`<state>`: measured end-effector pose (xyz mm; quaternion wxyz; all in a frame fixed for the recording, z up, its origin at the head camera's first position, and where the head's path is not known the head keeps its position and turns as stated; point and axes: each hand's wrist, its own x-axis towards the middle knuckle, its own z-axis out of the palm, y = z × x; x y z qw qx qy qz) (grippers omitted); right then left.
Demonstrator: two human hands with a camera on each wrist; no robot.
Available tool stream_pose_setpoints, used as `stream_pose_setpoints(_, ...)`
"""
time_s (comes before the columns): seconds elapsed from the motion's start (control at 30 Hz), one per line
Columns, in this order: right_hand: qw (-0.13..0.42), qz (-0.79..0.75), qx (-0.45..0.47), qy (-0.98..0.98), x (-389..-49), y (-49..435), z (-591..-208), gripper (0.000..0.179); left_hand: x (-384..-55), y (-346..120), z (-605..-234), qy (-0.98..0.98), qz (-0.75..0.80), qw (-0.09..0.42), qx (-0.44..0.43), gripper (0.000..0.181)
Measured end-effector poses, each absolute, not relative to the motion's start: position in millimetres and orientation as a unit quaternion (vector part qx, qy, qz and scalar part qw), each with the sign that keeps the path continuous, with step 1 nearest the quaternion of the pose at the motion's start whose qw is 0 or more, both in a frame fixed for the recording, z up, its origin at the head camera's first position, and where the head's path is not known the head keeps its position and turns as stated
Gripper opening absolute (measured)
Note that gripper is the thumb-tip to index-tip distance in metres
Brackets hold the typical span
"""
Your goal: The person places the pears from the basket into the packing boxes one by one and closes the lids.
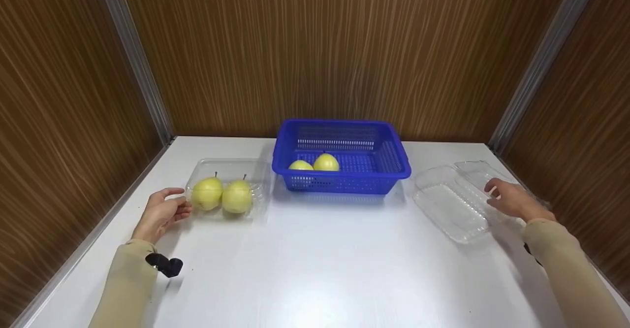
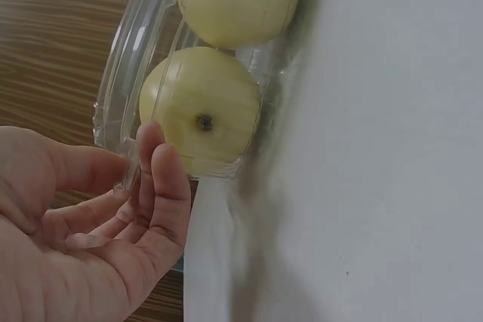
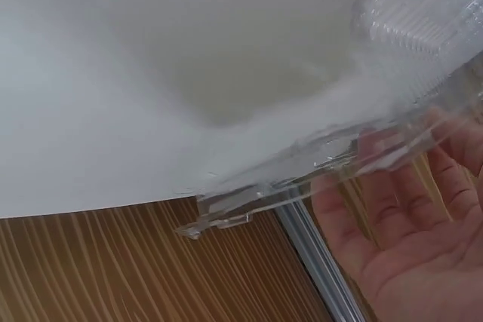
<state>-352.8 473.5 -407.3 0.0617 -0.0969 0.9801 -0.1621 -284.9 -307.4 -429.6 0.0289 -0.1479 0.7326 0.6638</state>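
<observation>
On the left, a clear plastic clamshell container (image 1: 258, 170) holds two yellow-green pears (image 1: 237, 197) with their stems up. My left hand (image 1: 162, 212) is at its left edge. The left wrist view has the container's rim (image 2: 128, 103) between thumb and fingers, beside the nearer pear (image 2: 204, 111). A second clamshell container (image 1: 448, 210) lies unfolded on the right, with no fruit in it. My right hand (image 1: 517, 201) holds the edge of its outer half. Seen from the right wrist, the fingers (image 3: 392, 201) lie partly behind that thin plastic edge (image 3: 317, 164).
A blue perforated basket (image 1: 342, 182) stands at the back middle of the white table (image 1: 315, 259), with two pears (image 1: 326, 162) in its left part. Wood-grain panels (image 1: 315, 52) with metal corner posts enclose the back and sides.
</observation>
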Motion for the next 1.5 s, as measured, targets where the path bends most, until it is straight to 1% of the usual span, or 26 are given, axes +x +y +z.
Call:
stream_pose_setpoints(0.13, 0.097, -0.162, -0.091, 0.978, -350, 470, -403, 0.038, -286, -305, -429, 0.735, 0.659, 0.022, -0.157, 0.052)
stream_pose_setpoints(0.27, 0.111, -0.142, -0.109, 0.978, -345, 464, -398, 0.037, -286, -301, -428, 0.763, 0.627, 0.018, -0.157, 0.052)
stream_pose_setpoints(0.4, 0.158, -0.162, -0.112, 0.968, -339, 453, -393, 0.037, -286, -299, -428, 0.794, 0.586, 0.013, -0.159, 0.054)
stream_pose_setpoints(0.53, 0.195, -0.189, -0.107, 0.957, -336, 441, -390, 0.031, -285, -299, -429, 0.809, 0.565, 0.004, -0.160, 0.055)
stream_pose_setpoints(0.77, 0.197, -0.225, -0.110, 0.948, -330, 418, -391, 0.024, -284, -294, -429, 0.832, 0.527, -0.043, -0.168, 0.055)
stream_pose_setpoints(0.97, 0.205, -0.244, -0.099, 0.943, -318, 395, -393, 0.024, -286, -287, -427, 0.844, 0.494, -0.086, -0.190, 0.053)
stream_pose_setpoints(1.1, 0.207, -0.252, -0.096, 0.940, -312, 376, -394, 0.031, -286, -282, -426, 0.840, 0.491, -0.116, -0.199, 0.050)
stream_pose_setpoints(1.23, 0.212, -0.262, -0.096, 0.937, -309, 360, -397, 0.045, -286, -279, -426, 0.836, 0.490, -0.145, -0.198, 0.047)
stream_pose_setpoints(1.4, 0.204, -0.273, -0.112, 0.933, -306, 346, -401, 0.063, -285, -274, -425, 0.836, 0.479, -0.191, -0.188, 0.043)
stream_pose_setpoints(1.5, 0.199, -0.275, -0.124, 0.932, -305, 339, -402, 0.070, -285, -268, -423, 0.841, 0.466, -0.213, -0.174, 0.042)
